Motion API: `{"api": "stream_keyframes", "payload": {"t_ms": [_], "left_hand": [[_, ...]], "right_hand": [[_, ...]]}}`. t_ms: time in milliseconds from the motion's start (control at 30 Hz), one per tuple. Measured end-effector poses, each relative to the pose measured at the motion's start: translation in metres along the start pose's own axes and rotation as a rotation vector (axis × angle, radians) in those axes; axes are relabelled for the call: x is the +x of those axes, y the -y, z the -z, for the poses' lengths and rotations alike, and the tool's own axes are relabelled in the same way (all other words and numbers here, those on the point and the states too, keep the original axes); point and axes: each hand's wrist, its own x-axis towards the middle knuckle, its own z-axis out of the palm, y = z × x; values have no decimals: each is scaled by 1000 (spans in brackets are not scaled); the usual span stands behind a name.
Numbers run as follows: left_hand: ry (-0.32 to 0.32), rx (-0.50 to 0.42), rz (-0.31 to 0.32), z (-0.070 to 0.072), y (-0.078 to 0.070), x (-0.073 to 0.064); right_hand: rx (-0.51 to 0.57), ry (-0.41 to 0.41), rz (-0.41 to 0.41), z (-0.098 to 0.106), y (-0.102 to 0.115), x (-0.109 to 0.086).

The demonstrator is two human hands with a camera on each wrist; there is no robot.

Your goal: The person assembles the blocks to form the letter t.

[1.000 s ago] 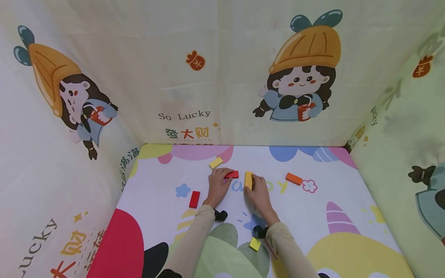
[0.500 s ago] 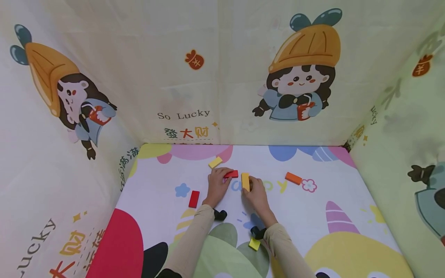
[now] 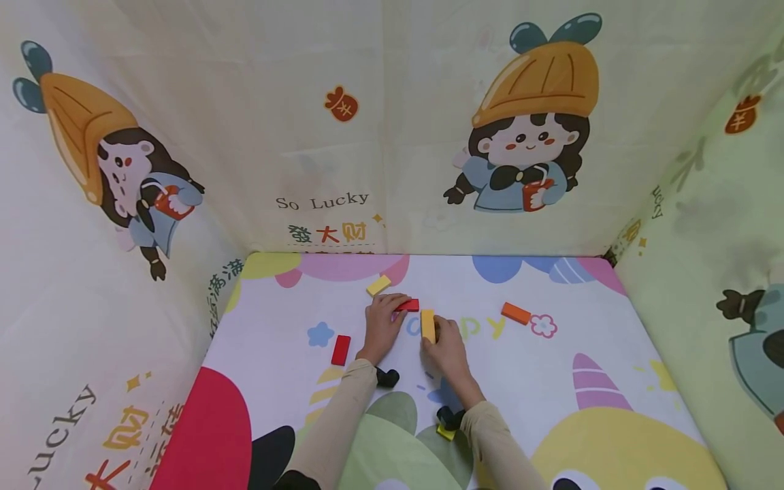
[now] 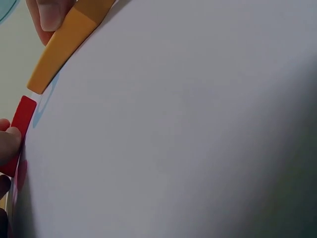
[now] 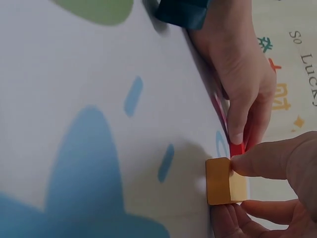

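Observation:
My left hand (image 3: 381,330) pinches a red block (image 3: 412,305) lying on the patterned mat; in the left wrist view its thumb presses on that red block (image 4: 24,116). Just to the right, my right hand (image 3: 447,348) holds a yellow block (image 3: 427,327) between thumb and fingers. The yellow block (image 4: 69,47) has its end close to the red one's end in the left wrist view, with a small gap between them. Seen from the right wrist, the yellow block (image 5: 218,182) shows its end face, and the red block is mostly hidden behind it and the left fingers.
A pale yellow block (image 3: 379,285) lies behind the left hand, another red block (image 3: 341,350) to its left. An orange block (image 3: 516,313) is off to the right. Under the right wrist's black camera, a bright yellow block (image 3: 446,433) is partly hidden. Printed cloth walls (image 3: 392,136) surround the mat.
My right hand has moved slightly left and toward me with the yellow block. The left hand stays on the red block. The right wrist now covers more of the bright yellow block.

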Motion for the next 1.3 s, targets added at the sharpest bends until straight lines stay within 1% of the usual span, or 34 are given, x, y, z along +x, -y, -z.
{"api": "stream_keyframes", "payload": {"t_ms": [100,400,533,633,733,900,1167,1300], "left_hand": [[4,0,-3,0,0,0],[-13,32,-56,2,-2,1],[-5,35,-65,2,-2,1],[-1,30,-73,2,-2,0],[2,26,-75,1,-2,0],[8,18,-77,0,-1,0],[3,16,-75,0,0,0],[17,17,-61,0,0,0]], "right_hand": [[3,-6,6,-1,2,-4],[14,-21,27,-8,5,-9],[18,-37,47,-11,5,-9],[30,-36,38,-12,7,-9],[41,-25,24,-12,9,-9],[42,-23,24,-11,14,-10],[36,-40,38,-13,12,-9],[50,-32,30,-13,12,-9]]}}
